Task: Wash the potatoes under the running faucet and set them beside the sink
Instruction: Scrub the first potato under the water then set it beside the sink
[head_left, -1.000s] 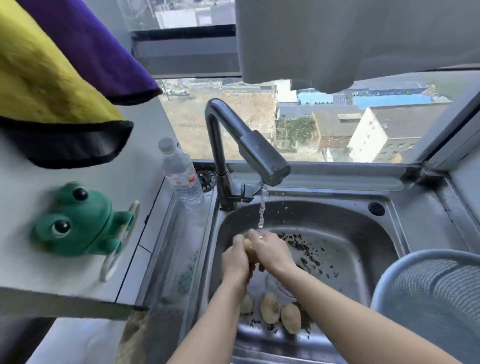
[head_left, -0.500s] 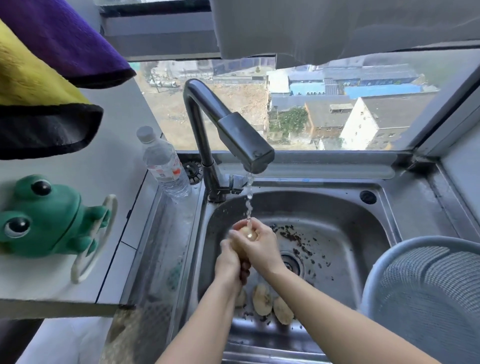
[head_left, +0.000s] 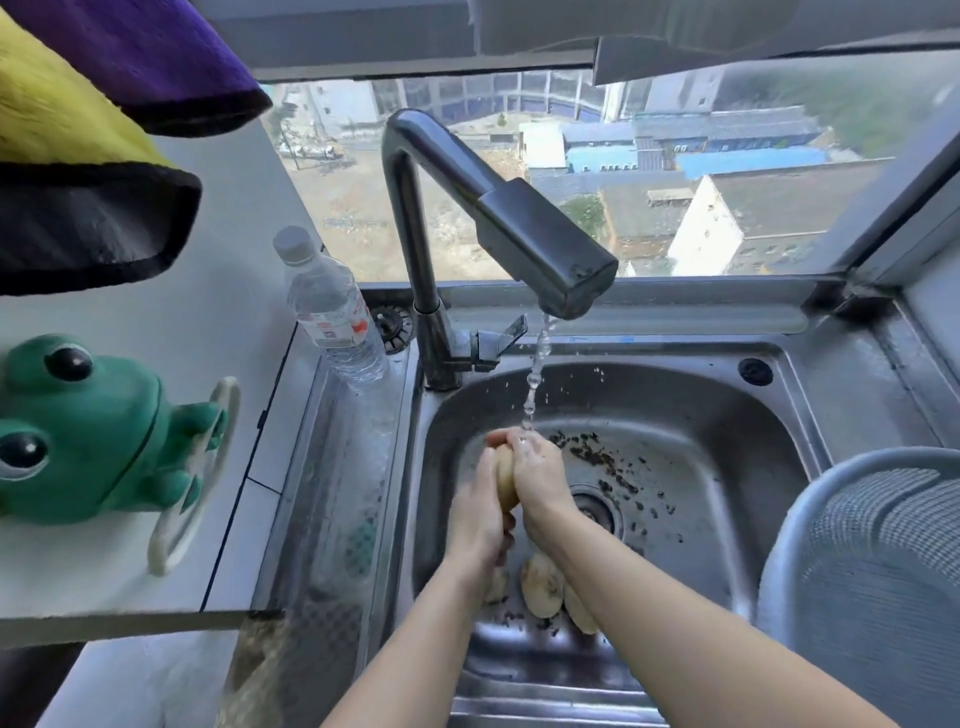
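Observation:
A pale yellow potato (head_left: 505, 480) is pressed between my left hand (head_left: 480, 512) and my right hand (head_left: 537, 475), right under the thin water stream (head_left: 535, 374) from the dark faucet (head_left: 545, 260). Both hands are closed around it over the steel sink (head_left: 717, 415). Three more potatoes (head_left: 543, 584) lie on the sink floor near the front, partly hidden by my forearms. Dark dirt flecks (head_left: 602, 462) are scattered around the drain (head_left: 597, 509).
A grey mesh colander (head_left: 872, 577) stands at the right of the sink. A plastic water bottle (head_left: 332, 317) stands left of the faucet base on the steel drainboard (head_left: 337, 493). A green frog holder (head_left: 88, 431) and hanging cloths (head_left: 93, 156) are on the left wall.
The potato has turned upright between my palms as the hands rubbed it under the stream. The view has tilted slightly downward and closer to the sink.

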